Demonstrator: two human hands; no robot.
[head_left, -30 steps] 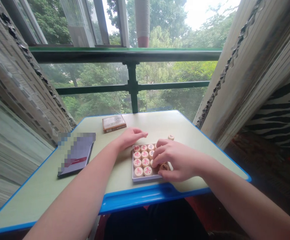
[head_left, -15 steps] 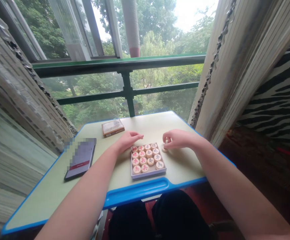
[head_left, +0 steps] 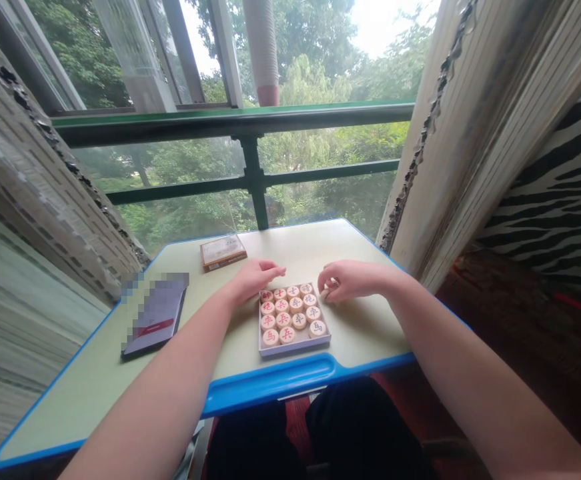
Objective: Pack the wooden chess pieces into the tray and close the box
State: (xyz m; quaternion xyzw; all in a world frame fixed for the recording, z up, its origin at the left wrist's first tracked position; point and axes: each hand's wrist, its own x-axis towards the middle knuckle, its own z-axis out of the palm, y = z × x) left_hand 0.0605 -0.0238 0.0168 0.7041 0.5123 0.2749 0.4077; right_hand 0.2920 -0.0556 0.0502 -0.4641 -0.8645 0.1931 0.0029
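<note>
A shallow white tray [head_left: 296, 349] holds rows of round wooden Chinese chess pieces with red or dark characters. A gap shows in its front row, between a red-marked piece [head_left: 287, 335] and a dark-marked horse piece [head_left: 317, 329]. Just off the tray's right back corner, my right hand [head_left: 351, 278] has its fingers curled down around a Chinese chess piece [head_left: 325, 294], which they partly cover. My left hand [head_left: 254, 279] rests beside the back left corner, fingers loosely stretched out, with nothing visible in them.
A flat brown-edged box [head_left: 223, 253] lies at the table's back left. A phone or tablet [head_left: 157, 320], partly pixelated, lies left of my left forearm. The table [head_left: 250, 363] has a blue rim with a recessed groove at the front. A railing [head_left: 255, 177] and curtains stand beyond.
My right hand has moved slightly left and its fingers have come down over the piece on the table. My left hand stays by the tray. The view has shifted a little.
</note>
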